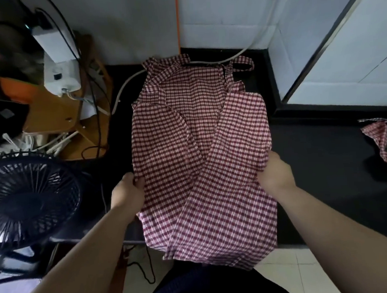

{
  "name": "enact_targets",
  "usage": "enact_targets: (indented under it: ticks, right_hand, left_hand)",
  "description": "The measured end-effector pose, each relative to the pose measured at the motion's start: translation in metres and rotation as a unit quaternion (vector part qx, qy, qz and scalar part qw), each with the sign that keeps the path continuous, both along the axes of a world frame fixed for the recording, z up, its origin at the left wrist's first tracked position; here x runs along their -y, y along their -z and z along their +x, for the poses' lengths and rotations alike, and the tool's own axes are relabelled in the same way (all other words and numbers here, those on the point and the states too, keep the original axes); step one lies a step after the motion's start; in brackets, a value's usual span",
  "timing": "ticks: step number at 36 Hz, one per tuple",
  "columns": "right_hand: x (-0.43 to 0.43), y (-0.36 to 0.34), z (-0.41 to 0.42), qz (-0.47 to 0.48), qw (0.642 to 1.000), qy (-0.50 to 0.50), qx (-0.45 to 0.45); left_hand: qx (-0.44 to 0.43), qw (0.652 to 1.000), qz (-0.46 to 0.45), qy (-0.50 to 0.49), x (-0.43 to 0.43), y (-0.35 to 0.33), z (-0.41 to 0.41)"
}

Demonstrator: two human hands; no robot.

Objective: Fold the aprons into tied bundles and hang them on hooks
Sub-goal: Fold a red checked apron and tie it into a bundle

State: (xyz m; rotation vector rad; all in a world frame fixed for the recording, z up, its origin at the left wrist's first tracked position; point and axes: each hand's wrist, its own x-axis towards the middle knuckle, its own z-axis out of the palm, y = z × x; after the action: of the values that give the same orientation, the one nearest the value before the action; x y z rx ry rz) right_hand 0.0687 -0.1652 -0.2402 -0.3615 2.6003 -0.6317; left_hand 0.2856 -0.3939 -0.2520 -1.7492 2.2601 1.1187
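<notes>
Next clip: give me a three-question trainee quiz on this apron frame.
1. True or false: both side panels of the checked apron are folded in over its middle.
2. The left hand and right hand each grip an apron edge. Which is nearer the fan? A) left B) right
3. Fill in: a second checked cloth lies at the ____ edge of the view.
Key: 1 true; 2 A; 3 right.

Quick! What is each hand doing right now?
Left hand: closed, gripping the left edge of the checked apron.
Right hand: closed, gripping the apron's right edge.
</notes>
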Motion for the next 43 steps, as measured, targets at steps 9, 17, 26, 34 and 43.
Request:
enact_targets:
  ticks: [9, 17, 26, 34, 43]
  right_hand:
    - [0.011, -0.011, 0.032, 0.108, 0.988, -0.030, -0.106]
    - [0.007, -0.004, 0.106, 0.107, 0.972, -0.197, 0.075]
    - [-0.029, 0.005, 0.113, 0.100, 0.961, -0.258, -0.027]
    - [-0.037, 0.015, 0.115, 0.158, 0.939, -0.285, -0.107]
    - [-0.062, 0.017, 0.117, 0.106, 0.936, -0.334, -0.043]
  left_hand:
    - [0.073, 0.974, -0.166, 0.137, -0.001, -0.017, 0.010]
    - [0.007, 0.958, -0.051, 0.281, -0.042, 0.003, 0.042]
    - [-0.037, 0.931, -0.113, 0.345, -0.056, 0.012, 0.085]
    - [0.026, 0.939, -0.147, 0.310, -0.076, 0.010, 0.072]
    - [0.040, 0.954, -0.111, 0.276, -0.084, 0.004, 0.067]
